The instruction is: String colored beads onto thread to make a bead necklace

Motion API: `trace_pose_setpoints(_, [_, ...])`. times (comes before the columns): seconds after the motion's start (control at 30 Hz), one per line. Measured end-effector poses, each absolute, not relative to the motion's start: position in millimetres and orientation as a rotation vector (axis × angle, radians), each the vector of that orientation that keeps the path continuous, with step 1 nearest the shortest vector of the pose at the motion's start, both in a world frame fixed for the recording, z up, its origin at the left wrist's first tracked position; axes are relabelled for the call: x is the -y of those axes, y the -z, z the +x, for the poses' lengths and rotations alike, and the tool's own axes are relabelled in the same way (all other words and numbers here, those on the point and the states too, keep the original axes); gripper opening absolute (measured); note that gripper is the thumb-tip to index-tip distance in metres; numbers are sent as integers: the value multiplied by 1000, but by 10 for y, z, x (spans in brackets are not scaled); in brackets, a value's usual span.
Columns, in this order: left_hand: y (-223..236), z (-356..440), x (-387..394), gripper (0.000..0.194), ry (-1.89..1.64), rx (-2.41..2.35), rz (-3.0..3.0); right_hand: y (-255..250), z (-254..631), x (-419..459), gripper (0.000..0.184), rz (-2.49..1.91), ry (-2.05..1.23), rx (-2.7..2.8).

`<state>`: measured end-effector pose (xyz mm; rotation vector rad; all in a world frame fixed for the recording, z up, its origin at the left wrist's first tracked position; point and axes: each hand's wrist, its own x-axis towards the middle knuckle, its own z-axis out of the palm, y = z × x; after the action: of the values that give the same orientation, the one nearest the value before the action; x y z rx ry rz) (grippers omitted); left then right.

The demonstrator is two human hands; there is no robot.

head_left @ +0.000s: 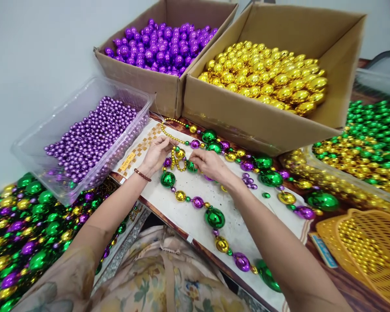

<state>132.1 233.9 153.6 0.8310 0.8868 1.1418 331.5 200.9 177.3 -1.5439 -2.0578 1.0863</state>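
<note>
My left hand (156, 154) is closed in a pinch on the small gold beads of a bead strand (178, 158) lying on a white cloth (195, 216). A red-brown bracelet circles that wrist. My right hand (209, 165) is closed too, its fingertips pinching the same strand near a small green ball. The strand of green, gold and purple balls (214, 218) loops across the cloth toward me and out to the right.
A clear tray of small purple beads (91, 138) sits at left. Two cardboard boxes behind hold purple balls (162, 45) and gold balls (266, 76). Finished strands are piled at lower left (22, 234) and right (367, 143). A yellow basket of gold beads (367, 251) lies at right.
</note>
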Motion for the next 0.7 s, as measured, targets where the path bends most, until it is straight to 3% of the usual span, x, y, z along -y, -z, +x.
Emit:
trace_pose_setpoints(0.17, [-1605, 1396, -2345, 21, -1162, -884, 748, -1826, 3408, -1922, 18, -1544, -1291, 2012])
trace_pose_setpoints(0.43, [-1837, 1510, -2347, 18, -1178, -808, 884, -2242, 3453, -1798, 36, -949, -1241, 1480])
trace_pose_setpoints(0.57, [-2192, 1622, -2455, 15, -1211, -755, 1068, -2627, 3332, -1814, 42, -926, -1118, 1359])
trace_pose_setpoints(0.7, [-2785, 1790, -2624, 31, -1279, -676, 1373, -3156, 3330, -1852, 35, -767, -892, 1365])
